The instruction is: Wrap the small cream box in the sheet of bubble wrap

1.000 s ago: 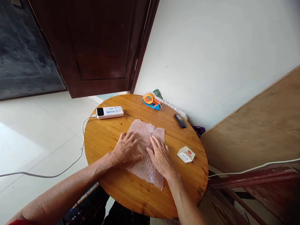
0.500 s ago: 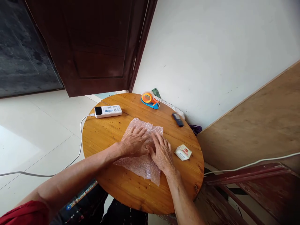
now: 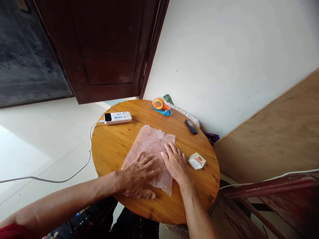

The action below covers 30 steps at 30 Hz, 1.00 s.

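Head view: bubble wrap (image 3: 152,141) spread flat mid-table (image 3: 199,196), left hand (image 3: 141,174) palm-down over its near-left part, fingers fanned wide. Right hand (image 3: 175,162) lies at its right edge, fingers slightly apart, box (image 3: 196,161) just beside. Tape dispenser (image 3: 161,107) and white device (image 3: 118,118) sit farther back.

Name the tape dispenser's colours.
The tape dispenser is orange and blue, seen best in the head view.
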Available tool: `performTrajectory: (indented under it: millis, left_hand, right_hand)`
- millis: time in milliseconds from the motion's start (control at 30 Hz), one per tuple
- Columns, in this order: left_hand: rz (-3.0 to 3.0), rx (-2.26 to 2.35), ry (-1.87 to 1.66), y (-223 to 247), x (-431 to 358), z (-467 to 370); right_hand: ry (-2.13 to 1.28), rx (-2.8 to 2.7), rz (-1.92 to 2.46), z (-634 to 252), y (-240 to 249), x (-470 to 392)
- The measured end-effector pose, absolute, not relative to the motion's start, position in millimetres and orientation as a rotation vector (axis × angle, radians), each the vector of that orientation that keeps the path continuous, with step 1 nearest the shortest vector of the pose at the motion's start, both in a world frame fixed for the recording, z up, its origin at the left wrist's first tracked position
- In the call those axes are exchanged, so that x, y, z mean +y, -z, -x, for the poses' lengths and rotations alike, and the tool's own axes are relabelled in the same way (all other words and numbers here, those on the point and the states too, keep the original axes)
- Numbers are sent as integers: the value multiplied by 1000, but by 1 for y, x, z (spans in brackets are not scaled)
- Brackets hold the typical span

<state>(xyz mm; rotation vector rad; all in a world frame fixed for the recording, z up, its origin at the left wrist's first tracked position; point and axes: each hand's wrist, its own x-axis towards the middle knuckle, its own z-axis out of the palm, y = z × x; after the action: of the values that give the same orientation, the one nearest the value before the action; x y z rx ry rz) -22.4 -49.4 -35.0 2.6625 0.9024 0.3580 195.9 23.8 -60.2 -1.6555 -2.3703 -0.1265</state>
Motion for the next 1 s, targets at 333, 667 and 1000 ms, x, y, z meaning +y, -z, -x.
performTrajectory:
  millis: [333,667,1000]
  left_hand:
    - [-2466,936,-539,21,-74,53]
    - [-2460,1132,-695,37,-83,55]
    - [-2439,1134,-714,46,-84,54]
  right_hand:
    - [9,-2314,1630,-191,53,24]
    - [-32,-1838,2034,-276,21,6]
    - [-375,-1983,1391,-197,10,-14]
